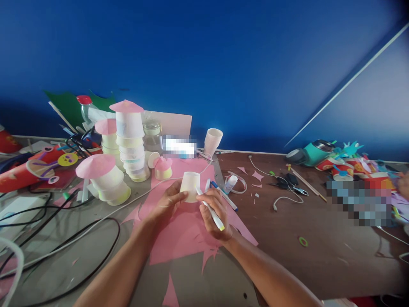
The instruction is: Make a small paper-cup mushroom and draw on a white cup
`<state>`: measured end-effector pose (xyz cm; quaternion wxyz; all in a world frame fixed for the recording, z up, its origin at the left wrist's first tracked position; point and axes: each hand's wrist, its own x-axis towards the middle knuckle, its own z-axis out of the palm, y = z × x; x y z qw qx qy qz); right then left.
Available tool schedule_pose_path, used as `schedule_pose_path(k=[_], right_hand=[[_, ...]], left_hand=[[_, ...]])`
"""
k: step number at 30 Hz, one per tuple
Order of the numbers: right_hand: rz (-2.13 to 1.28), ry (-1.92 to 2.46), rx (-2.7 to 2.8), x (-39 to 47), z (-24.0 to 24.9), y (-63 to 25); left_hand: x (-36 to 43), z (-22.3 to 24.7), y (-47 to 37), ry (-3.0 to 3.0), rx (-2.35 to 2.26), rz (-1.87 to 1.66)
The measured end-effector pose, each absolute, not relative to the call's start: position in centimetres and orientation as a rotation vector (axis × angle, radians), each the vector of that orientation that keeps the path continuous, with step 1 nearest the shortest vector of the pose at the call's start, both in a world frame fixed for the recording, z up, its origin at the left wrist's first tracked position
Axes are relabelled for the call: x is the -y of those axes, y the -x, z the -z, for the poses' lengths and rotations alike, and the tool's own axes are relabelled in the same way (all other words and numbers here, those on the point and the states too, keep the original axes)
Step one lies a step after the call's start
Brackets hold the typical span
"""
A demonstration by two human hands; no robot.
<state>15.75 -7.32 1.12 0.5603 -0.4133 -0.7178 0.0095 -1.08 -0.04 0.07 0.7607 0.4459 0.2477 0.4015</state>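
An upside-down paper cup [191, 184], white with a pale yellow lower band, is held in my left hand [171, 199], fingers round its left side. My right hand [214, 211] grips a white marker [214, 216] with a yellow end; its tip is against or very close to the cup's right side. Both hands are over a pink paper sheet [175, 243] with cut edges. Just right of my right hand lie another marker [228, 200] with a blue end and a glue stick [230, 183].
Stacked paper cups [130, 145] with pink cone roofs stand at the left, beside a glass jar [152, 135]. More cups [213, 140] stand at the back. Cables [105, 238] cross the left side. At right lie keys [289, 181], a teal bottle [315, 152] and another person's hand [403, 185].
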Motion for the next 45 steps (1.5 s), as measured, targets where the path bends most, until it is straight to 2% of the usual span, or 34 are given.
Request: schedule_pose_path(k=[45], right_hand=[[-0.018,0.915,1.709,7.22,-1.35,-15.54]], left_hand=[[0.07,-0.02,1.21,-0.935,-0.518,-0.881]])
